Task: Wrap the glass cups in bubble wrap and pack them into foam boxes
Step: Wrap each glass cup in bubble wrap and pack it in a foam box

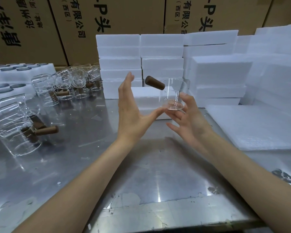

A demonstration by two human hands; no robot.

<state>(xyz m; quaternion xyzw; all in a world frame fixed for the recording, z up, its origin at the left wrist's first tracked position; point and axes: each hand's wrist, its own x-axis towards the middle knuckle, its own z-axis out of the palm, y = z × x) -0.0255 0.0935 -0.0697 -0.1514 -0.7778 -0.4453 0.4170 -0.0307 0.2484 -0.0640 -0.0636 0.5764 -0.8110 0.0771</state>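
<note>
A clear glass cup [173, 93] with a brown wooden handle [154, 84] is held in the air above the steel table [141, 174]. Its handle points to the upper left. My right hand [190, 118] holds the cup, with the thumb on its wall and the fingers under its base. My left hand [131, 113] stands upright beside it with straight fingers, and its thumb reaches toward the cup's base. A white foam box [146, 98] lies just behind the hands. A pile of white bubble wrap sheets [252, 125] lies flat to the right.
Several more glass cups with wooden handles stand at the left [15, 125] and in a cluster further back [74, 83]. Foam trays with round holes [15, 73] sit at the far left. Stacks of foam boxes [161, 52] line the back, and cardboard cartons [124, 14] rise behind them.
</note>
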